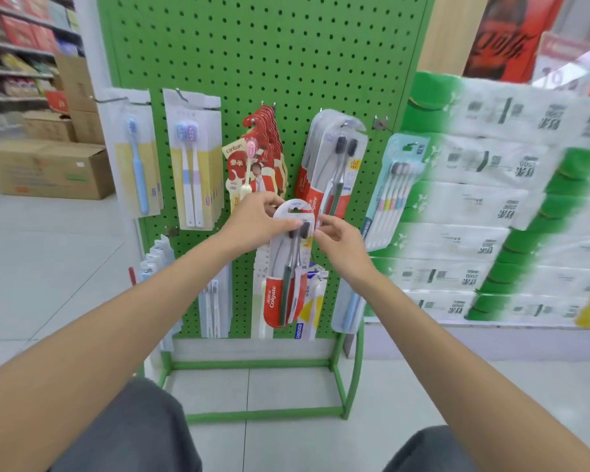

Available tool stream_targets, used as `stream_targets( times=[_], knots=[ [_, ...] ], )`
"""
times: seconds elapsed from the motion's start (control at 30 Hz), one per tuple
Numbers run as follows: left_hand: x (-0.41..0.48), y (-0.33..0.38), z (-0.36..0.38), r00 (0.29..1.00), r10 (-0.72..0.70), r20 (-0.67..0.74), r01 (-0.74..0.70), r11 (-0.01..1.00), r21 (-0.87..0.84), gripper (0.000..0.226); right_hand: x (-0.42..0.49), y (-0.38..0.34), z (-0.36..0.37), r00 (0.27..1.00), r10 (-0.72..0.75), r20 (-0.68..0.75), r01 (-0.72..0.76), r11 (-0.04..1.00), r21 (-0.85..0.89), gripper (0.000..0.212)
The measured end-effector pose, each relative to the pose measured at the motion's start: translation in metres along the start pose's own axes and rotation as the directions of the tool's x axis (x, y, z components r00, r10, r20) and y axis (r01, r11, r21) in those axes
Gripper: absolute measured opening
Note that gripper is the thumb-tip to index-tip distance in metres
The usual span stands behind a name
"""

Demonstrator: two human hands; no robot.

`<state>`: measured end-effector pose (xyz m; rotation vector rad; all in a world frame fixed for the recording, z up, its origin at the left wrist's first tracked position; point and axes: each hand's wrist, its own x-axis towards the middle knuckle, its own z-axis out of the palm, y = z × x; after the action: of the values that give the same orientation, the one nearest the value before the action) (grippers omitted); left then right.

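your left hand (252,223) pinches the pack's (283,287) top left corner; your right hand (341,243) curls at its top right edge. room is tight: red packs (259,158) sit just above the left hand, hung packs (331,165) just above the right, and the pegboard (252,46) is bare only higher up. the pack hangs upright between your hands, in front of the board. blur hides whether the right hand grips; the pack covers lower goods.
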<state>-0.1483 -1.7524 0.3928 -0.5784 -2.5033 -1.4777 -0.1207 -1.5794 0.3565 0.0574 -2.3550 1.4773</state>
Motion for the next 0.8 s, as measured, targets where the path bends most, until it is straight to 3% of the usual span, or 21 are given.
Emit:
stream_targets(
  times=[0.17, 0.3, 0.47, 0.57, 0.67, 0.8],
  knots=[
    [0.029, 0.051, -0.025, 0.982, 0.075, -0.176, -0.049, 0.988, 0.149, 0.035, 0.026, -0.056, -0.026, 0.991, -0.129, -0.022, 0.126, 0.988, -0.089, 0.036],
    [0.066, 0.084, -0.04, 0.954, 0.094, -0.286, -0.047, 0.985, 0.168, 0.03, 0.057, -0.094, -0.051, 0.958, -0.248, -0.142, 0.234, 0.966, -0.105, 0.036],
    [0.126, 0.107, -0.052, 0.93, 0.108, -0.353, -0.007, 0.962, 0.274, 0.028, 0.113, -0.128, -0.084, 0.92, -0.324, -0.219, 0.3, 0.944, -0.138, 0.034],
    [0.158, 0.114, -0.051, 0.95, 0.09, -0.299, 0.022, 0.935, 0.353, 0.023, 0.146, -0.137, -0.098, 0.911, -0.334, -0.24, 0.296, 0.938, -0.18, 0.032],
    [0.185, 0.114, -0.045, 0.967, 0.048, -0.248, 0.047, 0.931, 0.362, 0.033, 0.178, -0.136, -0.108, 0.943, -0.294, -0.155, 0.243, 0.928, -0.282, 0.028],
    [0.213, 0.107, -0.035, 0.977, -0.003, -0.215, 0.071, 0.948, 0.31, 0.028, 0.213, -0.132, -0.11, 0.988, -0.146, 0.046, 0.152, 0.896, -0.418, 0.026]
  ],
)
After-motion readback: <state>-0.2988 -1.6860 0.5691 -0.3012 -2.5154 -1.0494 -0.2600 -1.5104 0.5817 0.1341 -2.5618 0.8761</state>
